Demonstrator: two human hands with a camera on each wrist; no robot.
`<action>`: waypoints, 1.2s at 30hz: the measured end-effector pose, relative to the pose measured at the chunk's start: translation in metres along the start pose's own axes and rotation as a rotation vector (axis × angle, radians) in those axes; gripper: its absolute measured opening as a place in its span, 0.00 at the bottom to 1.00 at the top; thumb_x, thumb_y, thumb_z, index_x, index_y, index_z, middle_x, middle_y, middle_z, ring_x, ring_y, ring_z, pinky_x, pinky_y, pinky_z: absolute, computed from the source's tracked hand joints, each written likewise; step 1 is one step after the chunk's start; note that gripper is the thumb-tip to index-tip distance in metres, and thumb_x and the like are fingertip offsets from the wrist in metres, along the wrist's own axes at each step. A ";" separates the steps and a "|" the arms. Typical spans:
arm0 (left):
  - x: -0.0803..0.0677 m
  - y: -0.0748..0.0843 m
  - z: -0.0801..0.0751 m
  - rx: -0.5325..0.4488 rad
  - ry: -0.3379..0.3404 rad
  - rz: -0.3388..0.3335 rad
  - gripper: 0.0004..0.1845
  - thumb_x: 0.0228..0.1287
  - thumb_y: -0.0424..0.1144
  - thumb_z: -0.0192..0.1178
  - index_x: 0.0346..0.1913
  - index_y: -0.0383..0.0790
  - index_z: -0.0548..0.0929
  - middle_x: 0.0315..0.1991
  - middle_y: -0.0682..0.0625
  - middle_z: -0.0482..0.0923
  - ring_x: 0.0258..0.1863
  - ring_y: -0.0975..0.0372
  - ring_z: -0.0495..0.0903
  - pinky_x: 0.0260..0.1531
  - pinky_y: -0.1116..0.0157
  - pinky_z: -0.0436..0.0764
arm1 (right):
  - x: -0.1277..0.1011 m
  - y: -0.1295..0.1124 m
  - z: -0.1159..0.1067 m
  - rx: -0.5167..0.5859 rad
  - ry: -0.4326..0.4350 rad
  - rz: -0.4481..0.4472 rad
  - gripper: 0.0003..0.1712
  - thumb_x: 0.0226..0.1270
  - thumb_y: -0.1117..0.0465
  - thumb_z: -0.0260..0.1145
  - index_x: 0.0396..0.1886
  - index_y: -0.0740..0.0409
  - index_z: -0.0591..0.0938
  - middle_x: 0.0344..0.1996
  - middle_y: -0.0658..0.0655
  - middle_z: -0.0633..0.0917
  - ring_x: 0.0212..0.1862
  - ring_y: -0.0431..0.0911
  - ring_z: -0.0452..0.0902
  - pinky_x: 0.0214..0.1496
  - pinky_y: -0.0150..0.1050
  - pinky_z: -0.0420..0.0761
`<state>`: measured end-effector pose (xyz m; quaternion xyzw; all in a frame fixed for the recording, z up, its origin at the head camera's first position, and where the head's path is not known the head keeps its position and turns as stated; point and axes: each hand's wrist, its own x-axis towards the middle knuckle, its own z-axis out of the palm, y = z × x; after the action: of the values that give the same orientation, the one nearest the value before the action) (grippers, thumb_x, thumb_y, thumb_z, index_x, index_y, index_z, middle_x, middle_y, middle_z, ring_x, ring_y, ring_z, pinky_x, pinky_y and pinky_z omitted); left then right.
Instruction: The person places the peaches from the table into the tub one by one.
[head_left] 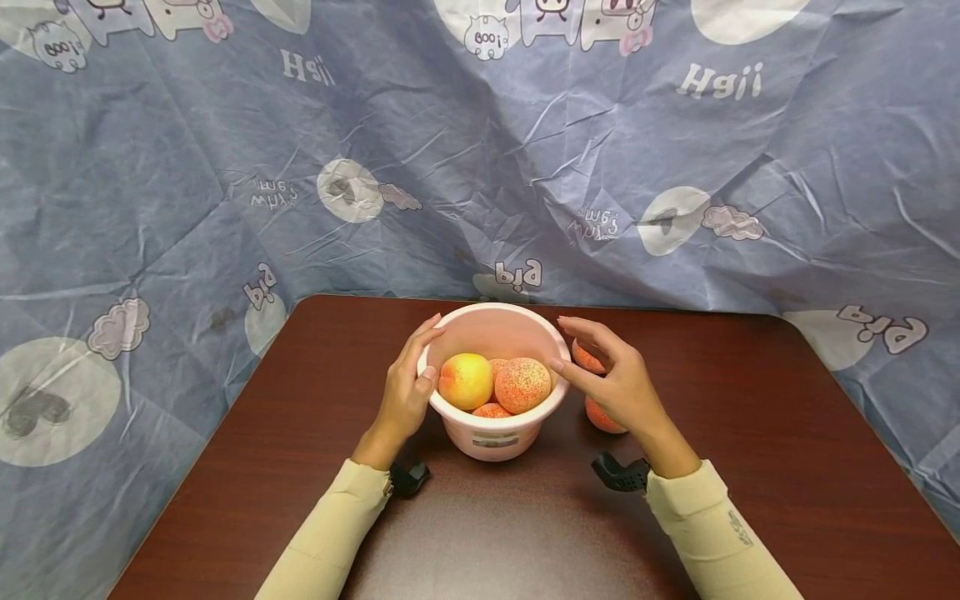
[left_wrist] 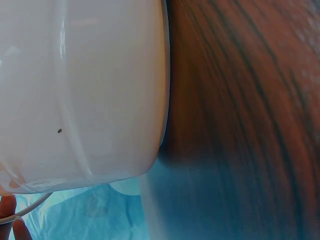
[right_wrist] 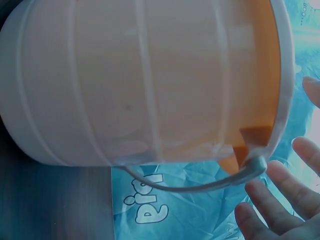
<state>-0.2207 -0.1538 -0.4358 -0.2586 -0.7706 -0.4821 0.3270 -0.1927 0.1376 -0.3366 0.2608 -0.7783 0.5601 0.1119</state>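
A pink plastic bucket [head_left: 495,437] stands on the dark wooden table [head_left: 750,467] and holds several peaches: a yellow-orange one [head_left: 465,381], a speckled red one [head_left: 522,384] and others under them. My left hand [head_left: 408,387] grips the bucket's left rim, thumb over the edge and fingers curved along the outside. My right hand [head_left: 611,379] hovers at the right rim with spread, relaxed fingers, its thumb tip touching the edge. Two more peaches [head_left: 603,417] lie on the table under that hand. In the right wrist view the bucket wall [right_wrist: 140,85] and its handle [right_wrist: 200,186] fill the frame, with my straight fingers [right_wrist: 280,200] beside them.
A crumpled blue cartoon-print cloth [head_left: 187,167] hangs behind and around the table. The table's rounded back corners and left and right edges are in view. In the left wrist view the bucket wall [left_wrist: 80,90] stands close against the wood grain [left_wrist: 240,100].
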 end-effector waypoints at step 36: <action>0.000 0.002 0.000 -0.011 0.002 0.006 0.40 0.68 0.67 0.38 0.63 0.34 0.73 0.68 0.44 0.67 0.68 0.54 0.65 0.65 0.56 0.65 | -0.029 0.073 -0.027 -0.079 0.089 0.120 0.29 0.58 0.60 0.72 0.61 0.51 0.77 0.60 0.53 0.78 0.58 0.38 0.73 0.49 0.27 0.78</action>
<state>-0.2194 -0.1531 -0.4349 -0.2622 -0.7669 -0.4856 0.3275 -0.2104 0.1881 -0.3997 0.1841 -0.8082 0.5458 0.1228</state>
